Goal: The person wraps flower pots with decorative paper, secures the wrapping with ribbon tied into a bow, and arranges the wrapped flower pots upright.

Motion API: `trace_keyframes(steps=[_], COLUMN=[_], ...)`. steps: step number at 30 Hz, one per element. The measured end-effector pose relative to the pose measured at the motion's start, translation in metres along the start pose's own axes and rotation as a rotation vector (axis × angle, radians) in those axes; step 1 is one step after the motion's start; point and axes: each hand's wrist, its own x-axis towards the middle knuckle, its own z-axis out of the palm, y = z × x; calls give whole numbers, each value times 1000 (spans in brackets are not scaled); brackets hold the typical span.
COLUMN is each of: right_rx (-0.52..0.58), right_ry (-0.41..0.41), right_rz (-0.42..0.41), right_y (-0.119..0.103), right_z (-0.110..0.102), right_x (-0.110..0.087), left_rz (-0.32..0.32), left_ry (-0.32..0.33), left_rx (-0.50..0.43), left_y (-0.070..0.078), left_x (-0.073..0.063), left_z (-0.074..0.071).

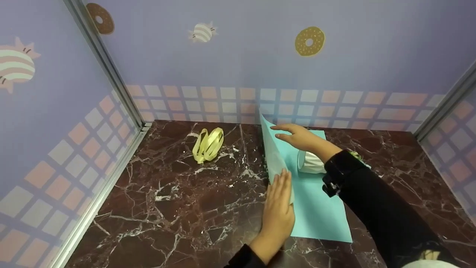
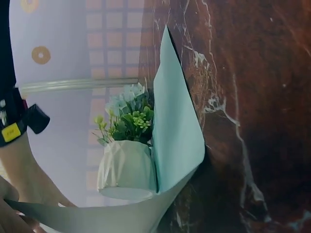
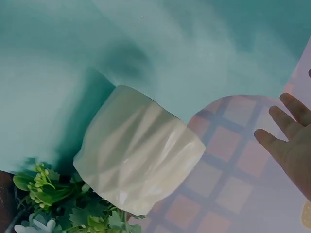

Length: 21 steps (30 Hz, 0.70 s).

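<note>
A sheet of light blue paper (image 1: 319, 216) lies on the tabletop, its left side lifted into a standing flap. On the sheet a white faceted pot (image 1: 312, 162) lies on its side, its base toward the flap. Green and pale blue artificial foliage (image 2: 129, 116) fills the pot's mouth; in the head view the right arm hides most of it. My left hand (image 1: 279, 208) presses straight fingers against the outside of the raised flap. Over the pot reaches my right hand (image 1: 299, 137), fingers extended near the flap's far end and holding nothing; they are spread in the right wrist view (image 3: 296, 136).
A looped bundle of yellow ribbon (image 1: 208, 145) lies on the dark marbled tabletop (image 1: 178, 208), left of the paper. Behind it rises a patterned back wall (image 1: 238, 56), with side panels at left and right. Metal strips (image 1: 108, 70) run along the corners.
</note>
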Motion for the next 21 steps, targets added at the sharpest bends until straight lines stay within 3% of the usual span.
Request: trace_keyframes(steps=[9,21], right_rx=[-17,-28], right_ry=[-68,96], right_rz=[68,139], right_y=[2,34], right_z=[-18,-32], right_x=[3,-15], left_rz=[125,244], left_ry=[-82,-124], left_rx=[283,514], left_y=[16,36], left_x=[1,2], left_z=[13,31])
